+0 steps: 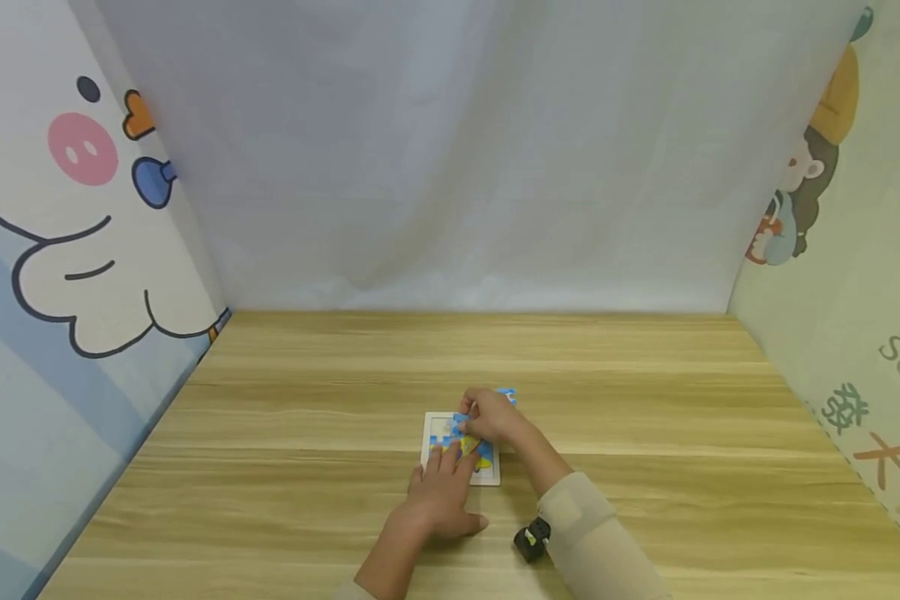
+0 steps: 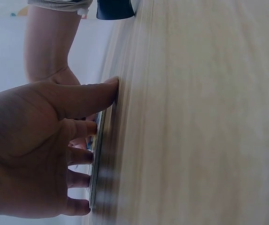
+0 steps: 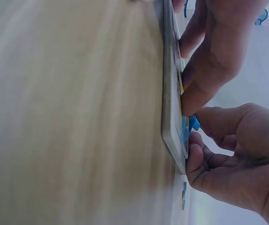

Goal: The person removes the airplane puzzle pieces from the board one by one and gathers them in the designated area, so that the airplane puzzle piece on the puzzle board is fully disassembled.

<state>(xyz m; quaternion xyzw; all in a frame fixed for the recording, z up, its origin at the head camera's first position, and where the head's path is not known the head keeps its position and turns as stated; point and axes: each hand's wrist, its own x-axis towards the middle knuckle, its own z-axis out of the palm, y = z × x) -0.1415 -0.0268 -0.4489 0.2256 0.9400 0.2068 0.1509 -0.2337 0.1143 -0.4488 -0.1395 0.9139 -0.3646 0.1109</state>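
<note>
A small jigsaw puzzle in a white frame [image 1: 427, 450] lies flat on the table, its picture blue and yellow, with bare backing showing at the upper left. My left hand [image 1: 442, 500] presses on the puzzle with straight, spread fingertips, while its thumb reaches out to the side. Over the puzzle's far edge, my right hand [image 1: 492, 414] pinches a blue puzzle piece [image 3: 194, 123] between thumb and fingers. The right wrist view shows this piece tilted up at the board. Fingers hide much of the picture.
Another blue puzzle piece [image 1: 507, 395] lies on the wooden table [image 1: 307, 417] just beyond my right hand. A black wrist camera [image 1: 531, 542] sits by the right sleeve. A pale curtain [image 1: 457, 167] hangs at the back, with printed cloth on both sides.
</note>
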